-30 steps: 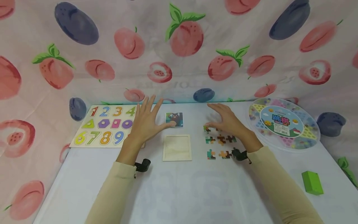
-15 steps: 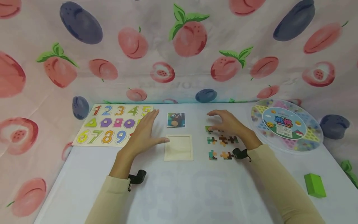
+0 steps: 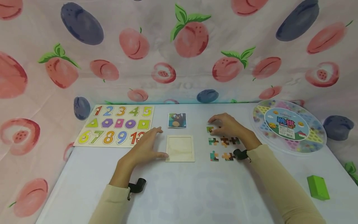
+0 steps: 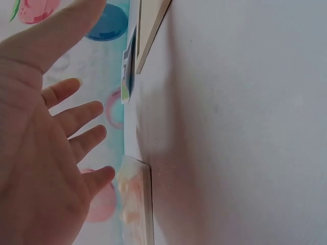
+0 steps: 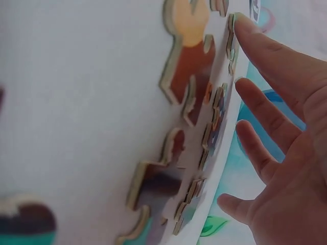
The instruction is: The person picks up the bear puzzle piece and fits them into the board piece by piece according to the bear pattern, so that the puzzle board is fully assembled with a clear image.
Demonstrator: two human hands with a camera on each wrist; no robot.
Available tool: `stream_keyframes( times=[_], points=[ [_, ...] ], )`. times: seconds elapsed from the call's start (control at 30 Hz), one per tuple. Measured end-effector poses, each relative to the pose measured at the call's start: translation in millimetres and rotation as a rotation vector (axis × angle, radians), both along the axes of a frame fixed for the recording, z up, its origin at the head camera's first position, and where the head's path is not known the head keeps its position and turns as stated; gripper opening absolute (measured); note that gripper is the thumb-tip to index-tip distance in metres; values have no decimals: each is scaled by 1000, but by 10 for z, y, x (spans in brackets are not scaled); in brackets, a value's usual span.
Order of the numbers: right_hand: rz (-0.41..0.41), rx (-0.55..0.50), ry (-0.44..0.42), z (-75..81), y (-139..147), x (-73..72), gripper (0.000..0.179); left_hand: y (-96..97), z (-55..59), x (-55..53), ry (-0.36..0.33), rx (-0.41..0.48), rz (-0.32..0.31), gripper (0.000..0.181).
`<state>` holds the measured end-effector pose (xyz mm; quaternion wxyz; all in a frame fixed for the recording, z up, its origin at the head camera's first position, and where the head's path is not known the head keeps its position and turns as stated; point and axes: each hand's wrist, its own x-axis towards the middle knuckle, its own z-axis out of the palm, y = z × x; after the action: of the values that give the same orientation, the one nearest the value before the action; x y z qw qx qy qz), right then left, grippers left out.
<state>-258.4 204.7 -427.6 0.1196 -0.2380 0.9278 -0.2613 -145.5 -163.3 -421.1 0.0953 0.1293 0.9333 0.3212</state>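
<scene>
Left hand sits with fingers wide, gripping nothing, thumb by the left edge of the wooden tray. Across to the puzzle pieces, in rows on the surface: stiff, probably light, best pinched edge to edge. Right hand above, fingers apart; contact, can't tell.

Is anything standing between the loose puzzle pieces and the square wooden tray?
Nothing visible. In the head view, only bare tabletop separates the puzzle pieces from the wooden tray on their left; the bear card lies beyond the tray, outside that gap.
</scene>
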Motion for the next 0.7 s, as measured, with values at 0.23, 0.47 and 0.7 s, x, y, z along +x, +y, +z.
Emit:
stream_keyframes(
  times=[0.23,0.47,0.7],
  points=[
    [-2,14,0,-9,-12,2,43,21,-55,77,-82,67,-49,94],
    [21,-4,-8,-37,-24,-18,32,12,-118,88,-93,39,-98,78],
    [29,-1,-20,-29,-36,-6,24,7,-99,100,-110,1,-119,63]
  ],
)
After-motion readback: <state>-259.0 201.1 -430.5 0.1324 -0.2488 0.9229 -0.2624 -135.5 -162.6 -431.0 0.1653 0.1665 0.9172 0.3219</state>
